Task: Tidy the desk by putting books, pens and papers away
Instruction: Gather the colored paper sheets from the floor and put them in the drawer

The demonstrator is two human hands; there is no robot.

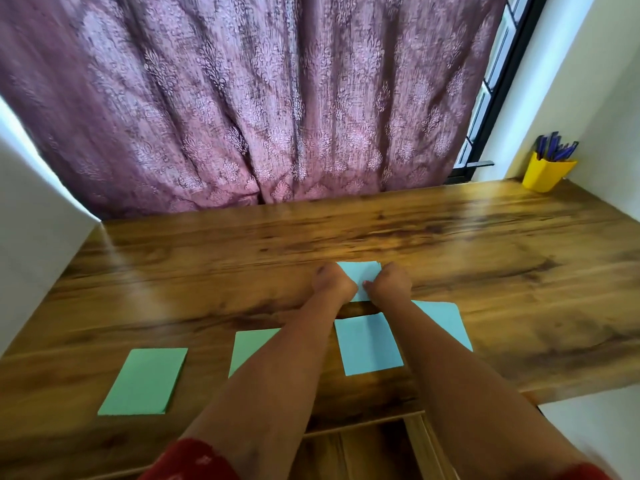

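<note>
The long wooden table [450, 244] is still carrying most of the loose sheets: two green rectangular paper sheets [143, 381] and two light blue rectangular paper sheets [369, 344] are lying along its near edge. The yellow plastic pen cup [545, 174] is already standing filled with blue pens in the far right corner, so the pens look finished. The left hand [332, 280] and right hand [391, 282] are pinching a smaller light blue paper [360, 273] with curled fingers, mid-table.

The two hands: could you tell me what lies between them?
In the head view, a blue paper lies between the left hand and right hand; both grip it.
</note>
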